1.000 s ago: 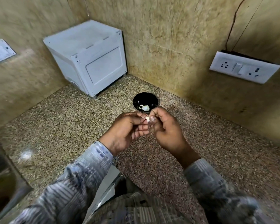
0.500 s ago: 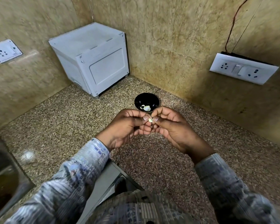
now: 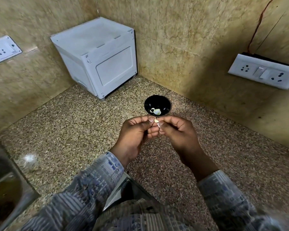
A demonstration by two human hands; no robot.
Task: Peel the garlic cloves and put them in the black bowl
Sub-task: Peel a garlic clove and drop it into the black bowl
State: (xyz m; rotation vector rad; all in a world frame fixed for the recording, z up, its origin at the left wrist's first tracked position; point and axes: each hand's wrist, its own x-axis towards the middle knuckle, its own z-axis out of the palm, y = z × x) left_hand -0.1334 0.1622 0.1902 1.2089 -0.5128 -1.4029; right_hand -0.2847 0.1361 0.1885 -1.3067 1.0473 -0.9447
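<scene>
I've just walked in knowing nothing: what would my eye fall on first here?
At the centre, the left hand and right hand pinch a small garlic clove between them. Just behind sits a black bowl holding pale cloves, and a white box-like appliance stands in the far corner.

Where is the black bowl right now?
In the head view, the black bowl sits on the speckled counter just beyond the held garlic clove, right of the white appliance.

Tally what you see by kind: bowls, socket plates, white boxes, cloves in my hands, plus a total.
Black bowl: 1
Wall socket plates: 2
White box: 1
Garlic clove, pinched between left hand and right hand: 1
Total: 5
Pieces inside the bowl: too small to count.
</scene>
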